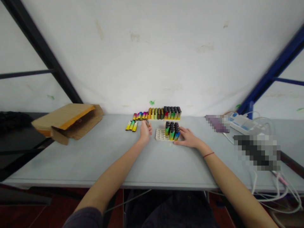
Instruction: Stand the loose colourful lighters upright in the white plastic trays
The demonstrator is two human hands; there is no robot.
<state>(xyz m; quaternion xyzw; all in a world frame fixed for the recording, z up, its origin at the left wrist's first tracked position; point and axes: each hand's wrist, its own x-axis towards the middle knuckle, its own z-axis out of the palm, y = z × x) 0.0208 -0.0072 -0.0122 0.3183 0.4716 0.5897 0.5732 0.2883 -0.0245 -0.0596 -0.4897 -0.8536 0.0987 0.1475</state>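
My left hand (144, 131) is closed round a lighter (147, 123), mostly hidden by the fingers. Left of it, several yellow-green lighters (131, 125) lie side by side on the table. In front of me is a white tray (161, 135) with round holes; its left part is bare. Upright lighters with black tops (172, 130) fill its right part. My right hand (188, 138) grips the tray's right end, thumb at the near side and fingers at the far side.
By the wall stand a block of black-topped lighters (172, 112) and a yellowish group (156, 113), with colourful lighters (140, 116) lying to their left. An open cardboard box (68, 122) lies at left. A power strip (244, 123), cables and blurred items sit at right.
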